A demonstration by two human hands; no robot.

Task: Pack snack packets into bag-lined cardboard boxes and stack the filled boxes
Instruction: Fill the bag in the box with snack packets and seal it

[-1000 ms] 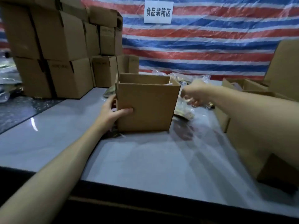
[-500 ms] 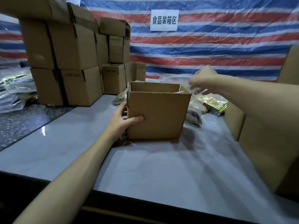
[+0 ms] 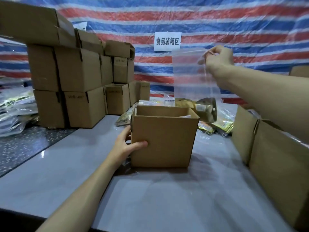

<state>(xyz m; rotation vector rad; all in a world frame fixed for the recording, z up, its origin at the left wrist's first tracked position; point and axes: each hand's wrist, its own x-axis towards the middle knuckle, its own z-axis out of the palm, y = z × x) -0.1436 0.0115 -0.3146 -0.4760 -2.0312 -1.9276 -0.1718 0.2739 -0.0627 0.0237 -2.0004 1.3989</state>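
Clear plastic bag point(image 3: 192, 72), thin and see-through, hangs from the right hand point(image 3: 217, 58), whose fingers are pinched together on its top edge. The bag is lifted above the far rim of an open brown cardboard box point(image 3: 164, 139), and its lower end dangles just behind that rim.

The left hand point(image 3: 125, 146) grips the box's near left corner: the thumb presses flat on the front face and the other fingers wrap around the left side. The box stands near the middle of a pale grey tabletop point(image 3: 150, 198), its top flaps open.

Behind the box, toward the far edge of the tabletop, lies a loose heap of snack packets point(image 3: 205, 111) in yellow, gold and dark wrappers; their print is too small to read.

At the far left corner rises a stack of closed brown cardboard boxes point(image 3: 78, 84); small dark print on several fronts is illegible. More brown cardboard boxes point(image 3: 270, 148) line the right edge.

A red, white and blue striped tarpaulin point(image 3: 217, 22) forms the backdrop. Fixed to it is a white paper sign point(image 3: 167, 41) with black characters reading "食品装箱区".
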